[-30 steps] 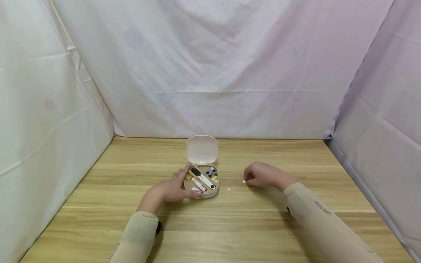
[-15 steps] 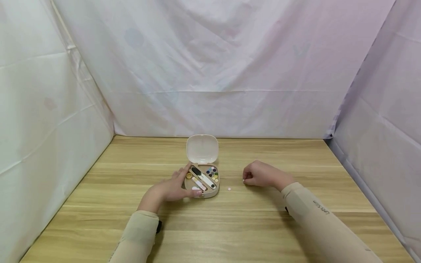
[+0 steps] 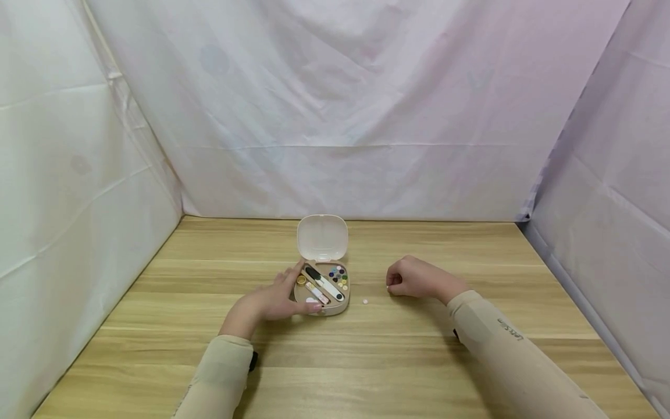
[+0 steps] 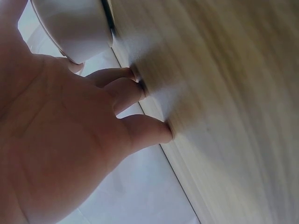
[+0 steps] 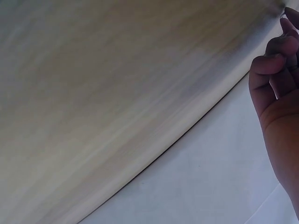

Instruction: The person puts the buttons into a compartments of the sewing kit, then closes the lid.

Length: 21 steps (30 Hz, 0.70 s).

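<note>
A small sewing kit box (image 3: pixel 340 309) stands on the table with its lid up. My left hand (image 3: pixel 269 299) holds it from the left, thumb along the front edge and index finger at the back corner. In the left wrist view the other fingers (image 4: pixel 147 129) touch the tabletop beside the box (image 4: pixel 79 28). To the right of the box, my right hand (image 3: pixel 416 278) pinches a small white button (image 3: pixel 388 287) at the table surface, mostly hidden by the fingertips. Another pale button (image 3: pixel 365 301) lies between box and right hand.
Inside the box are small scissors or a similar white-handled tool (image 3: pixel 330 288), a gold ring-like piece (image 3: pixel 300 280), a patterned strip (image 3: pixel 317 293) and several coloured buttons (image 3: pixel 337 273). White cloth (image 3: pixel 335 116) hangs behind the wooden table (image 3: pixel 335 372) and at both sides.
The right hand's fingers have closed over the white button, which was plainly visible at the fingertips before. The hand shifted very slightly left. The left hand stays on the box.
</note>
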Available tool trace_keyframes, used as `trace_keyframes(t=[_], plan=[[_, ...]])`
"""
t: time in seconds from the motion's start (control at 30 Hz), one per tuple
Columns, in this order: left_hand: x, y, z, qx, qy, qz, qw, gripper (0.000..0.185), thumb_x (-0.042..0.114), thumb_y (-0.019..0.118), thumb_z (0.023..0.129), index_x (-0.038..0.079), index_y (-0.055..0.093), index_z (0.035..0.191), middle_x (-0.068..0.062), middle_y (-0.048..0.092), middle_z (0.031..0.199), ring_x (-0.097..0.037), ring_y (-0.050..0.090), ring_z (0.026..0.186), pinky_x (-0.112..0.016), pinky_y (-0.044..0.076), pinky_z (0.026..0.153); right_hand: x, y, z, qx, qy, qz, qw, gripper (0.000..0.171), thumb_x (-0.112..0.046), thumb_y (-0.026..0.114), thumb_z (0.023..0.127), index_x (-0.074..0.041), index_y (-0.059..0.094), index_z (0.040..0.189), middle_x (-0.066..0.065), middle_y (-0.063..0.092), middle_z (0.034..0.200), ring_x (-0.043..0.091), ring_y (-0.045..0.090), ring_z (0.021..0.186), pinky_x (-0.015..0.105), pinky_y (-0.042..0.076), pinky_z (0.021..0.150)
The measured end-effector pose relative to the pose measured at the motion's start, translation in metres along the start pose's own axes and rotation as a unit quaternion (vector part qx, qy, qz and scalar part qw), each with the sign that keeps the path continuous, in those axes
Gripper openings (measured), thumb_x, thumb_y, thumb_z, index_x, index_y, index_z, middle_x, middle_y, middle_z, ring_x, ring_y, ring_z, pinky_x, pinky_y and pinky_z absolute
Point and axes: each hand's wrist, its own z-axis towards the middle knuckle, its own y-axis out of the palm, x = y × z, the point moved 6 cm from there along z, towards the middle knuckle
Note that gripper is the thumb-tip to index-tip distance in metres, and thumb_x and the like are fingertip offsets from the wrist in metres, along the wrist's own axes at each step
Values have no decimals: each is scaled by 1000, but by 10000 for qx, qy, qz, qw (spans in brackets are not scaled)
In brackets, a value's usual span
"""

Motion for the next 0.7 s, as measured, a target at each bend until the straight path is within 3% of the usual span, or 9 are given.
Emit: trace_keyframes(t=[0.33, 0.7], plan=[[1, -1, 0, 23, 5, -3, 10000, 123, 80, 70, 85, 32, -2, 173, -18, 9, 180, -51, 13, 164, -81, 16, 125, -11, -12, 12, 67, 88, -45, 9999, 13, -14, 72, 96, -20, 73, 85, -9, 64, 77, 5, 55, 71, 24, 51, 69], [1, 0, 0, 23, -16, -12, 10000, 125, 80, 71, 84, 32, -2, 173, -17, 9, 180, -52, 13, 164, -81, 18, 125, -49, -27, 38, 51, -248, -189, 9995, 10, -16, 71, 96, -18, 73, 86, -8, 64, 78, 6, 55, 72, 25, 51, 71]])
